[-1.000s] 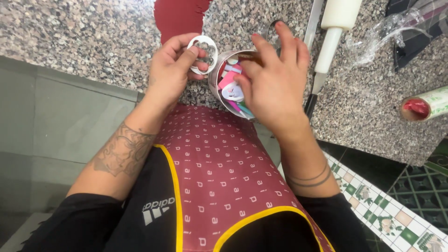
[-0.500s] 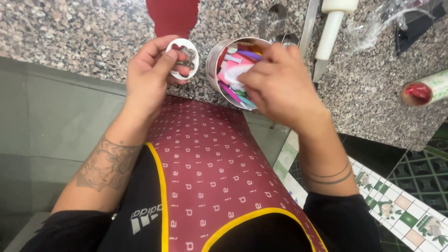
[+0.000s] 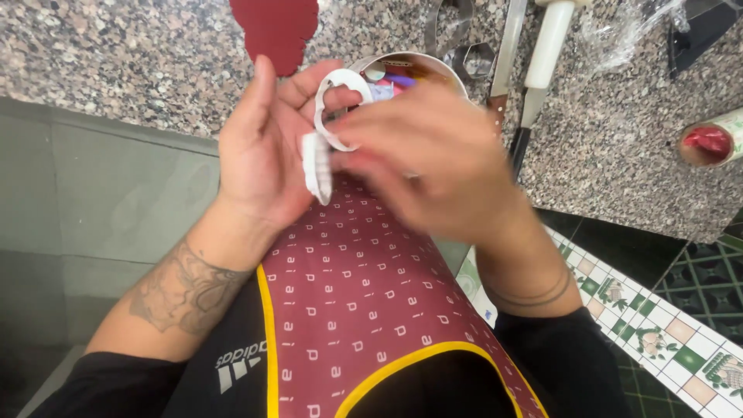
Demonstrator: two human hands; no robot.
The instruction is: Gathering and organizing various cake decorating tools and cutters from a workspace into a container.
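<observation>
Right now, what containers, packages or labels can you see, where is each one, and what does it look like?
Round tin: on the counter behind the hands, open, holding colourful small pieces.
Tube: right edge of the counter, lying on its side, pale wall, red inside.
Clear plastic bag: top right, crumpled.
Labels or screens: none legible.

free: granite counter (image 3: 101, 46) left | blocked: knife (image 3: 507, 46), rolling pin (image 3: 546, 54) right

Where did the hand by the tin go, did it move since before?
Yes. The right hand has come off the round tin on the granite counter, toward the left hand and its white cutters.
</observation>
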